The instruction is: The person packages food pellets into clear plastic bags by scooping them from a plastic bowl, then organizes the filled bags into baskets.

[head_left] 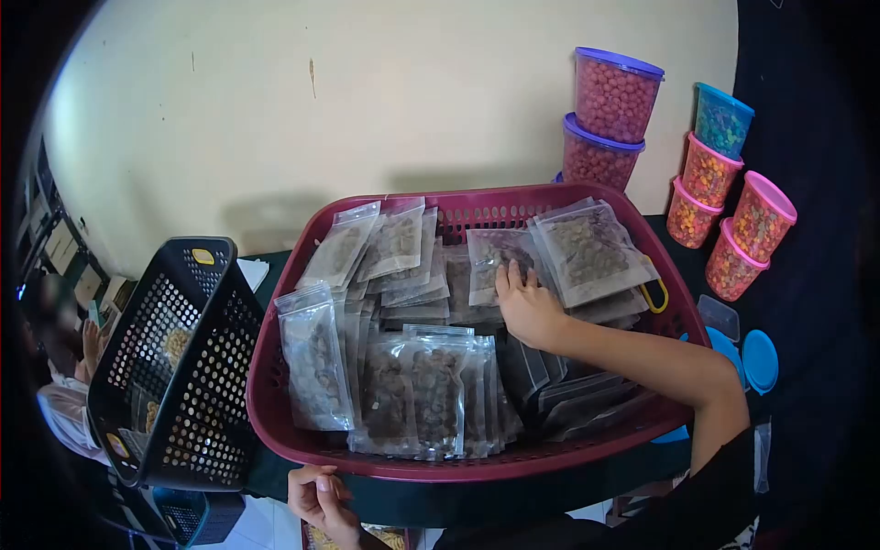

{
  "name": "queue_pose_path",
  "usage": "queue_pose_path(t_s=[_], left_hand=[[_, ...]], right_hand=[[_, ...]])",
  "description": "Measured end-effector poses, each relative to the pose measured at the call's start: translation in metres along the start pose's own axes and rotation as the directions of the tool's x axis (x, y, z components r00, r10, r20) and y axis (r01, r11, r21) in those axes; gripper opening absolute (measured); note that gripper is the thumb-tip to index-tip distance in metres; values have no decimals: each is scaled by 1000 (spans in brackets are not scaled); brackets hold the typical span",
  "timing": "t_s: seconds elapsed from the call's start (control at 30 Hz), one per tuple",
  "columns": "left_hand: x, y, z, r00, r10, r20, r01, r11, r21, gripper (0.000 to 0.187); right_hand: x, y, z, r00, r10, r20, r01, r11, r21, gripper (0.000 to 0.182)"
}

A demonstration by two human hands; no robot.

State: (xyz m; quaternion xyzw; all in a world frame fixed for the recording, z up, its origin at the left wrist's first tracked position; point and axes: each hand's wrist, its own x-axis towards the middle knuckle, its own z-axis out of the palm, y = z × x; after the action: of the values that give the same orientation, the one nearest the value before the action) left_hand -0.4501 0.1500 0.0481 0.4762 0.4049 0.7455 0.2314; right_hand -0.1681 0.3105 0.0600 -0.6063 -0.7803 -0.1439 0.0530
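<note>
**Maroon basket [440, 473] holding pouches [438, 390] around right hand [504, 280]**

Left of the left hand [325, 506], black basket [206, 390] is holding pale snack packs [176, 345]. Left hand is hanging near maroon rim, half-curled, visibly holding nothing. Between hands, dark-filled pouches are leaning in rows, probably propping each other up. Right hand is resting, fingers slightly spread, on a top pouch [486, 275]. Beyond it, rightward, lidded tubs [616, 96] are standing stacked, likely saving desk space.
</note>
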Motion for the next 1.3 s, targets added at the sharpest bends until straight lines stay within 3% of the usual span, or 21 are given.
queue_pose_path(t_s=[0.03,0.17,0.2,0.23,0.27,0.3,0.37,0.4,0.5,0.57,0.6,0.67,0.8,0.87,0.93,1.0,1.03,1.1,1.17,1.23,1.3], left_hand=[[0,3,3,1000,10,14,-11,1000,15,15],[7,14,3,993,60,101,-56,997,-47,18],[9,24,7,992,28,122,-27,1000,-9,20],[26,46,21,919,173,354,-214,974,79,14],[44,58,32,804,232,547,-363,921,143,15],[63,72,53,693,180,698,-450,865,224,18],[96,70,96,556,-102,825,-458,791,406,26],[113,50,114,482,-25,876,-610,708,356,31],[147,-18,150,498,-30,867,-797,377,472,48],[160,-41,166,514,-239,824,-805,197,560,54],[161,-50,170,513,-229,827,-808,195,556,54],[159,-63,175,564,-262,783,-813,-12,582,55],[168,-83,177,549,-277,789,-821,-3,571,51],[167,-69,179,607,-136,783,-791,-7,612,38],[173,-48,179,601,-47,798,-799,2,602,35],[171,-17,181,589,41,807,-808,16,589,33],[167,2,183,569,49,821,-821,-6,570,27],[154,35,185,542,58,838,-839,-27,544,22],[125,56,184,457,-102,884,-886,-138,443,13],[97,60,184,396,-151,906,-914,-155,374,8],[79,48,186,277,21,961,-937,-214,275,7]], right_hand=[[-2,-1,-2,995,27,92,-27,1000,-4,55],[-1,4,-3,998,-54,33,57,995,-83,50],[3,10,-8,999,-26,46,22,996,83,44],[7,14,-15,998,-2,69,-15,969,247,38],[10,17,-16,1000,-5,0,4,965,262,27],[11,19,-19,1000,-21,0,21,963,269,27],[11,20,-26,1000,-17,-6,18,953,302,25],[12,21,-24,1000,-13,-15,16,958,287,26],[9,19,-21,1000,13,0,-12,966,257,29],[6,17,-21,1000,0,-12,3,977,211,33],[4,15,-20,1000,-8,-8,9,985,173,38],[0,13,-17,1000,-15,-2,15,991,136,43],[0,13,-14,1000,-22,22,19,992,127,51],[2,13,-13,999,-17,34,12,988,155,51],[4,15,-11,998,23,-56,-11,977,212,33],[7,17,-10,998,49,-34,-38,962,271,40],[10,18,-11,997,71,-17,-61,944,324,47],[13,20,-22,994,107,-7,-96,917,388,43],[14,25,-32,990,138,8,-127,886,446,39],[17,28,-37,983,182,-27,-148,869,472,32],[20,33,-42,980,197,21,-179,832,526,32]])
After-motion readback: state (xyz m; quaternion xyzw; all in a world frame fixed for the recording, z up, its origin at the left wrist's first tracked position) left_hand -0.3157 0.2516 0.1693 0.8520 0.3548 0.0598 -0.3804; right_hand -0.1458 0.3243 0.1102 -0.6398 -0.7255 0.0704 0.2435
